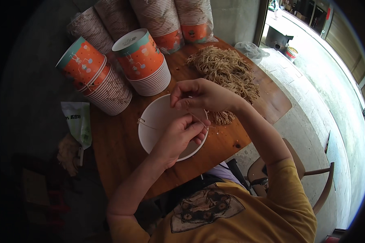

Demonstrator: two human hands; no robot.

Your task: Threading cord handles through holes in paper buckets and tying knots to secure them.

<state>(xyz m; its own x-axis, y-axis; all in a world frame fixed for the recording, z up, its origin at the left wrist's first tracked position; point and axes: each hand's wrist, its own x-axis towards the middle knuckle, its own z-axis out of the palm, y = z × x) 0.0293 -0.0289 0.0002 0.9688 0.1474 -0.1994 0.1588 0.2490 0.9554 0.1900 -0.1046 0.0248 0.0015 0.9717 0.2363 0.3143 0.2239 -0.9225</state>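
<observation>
The left hand [181,135] is curled over the white bowl [150,121] at the near middle of the counter [117,150], its fingers closed on a few thin noodle strands [200,120]. Just beyond it, at about 1 o'clock, the right hand [200,96] pinches the same strands from above. The bowl looks almost empty: only a stray strand hangs over its rim at 9 o'clock, so the filling seems barely begun. Further off, at 1 o'clock from the bowl, a big noodle heap [227,73] lies on the counter, most of it seemingly untouched. At 11 o'clock stand stacks of orange paper cups [142,56], and sleeved stacks lie behind them, all seemingly unfilled.
</observation>
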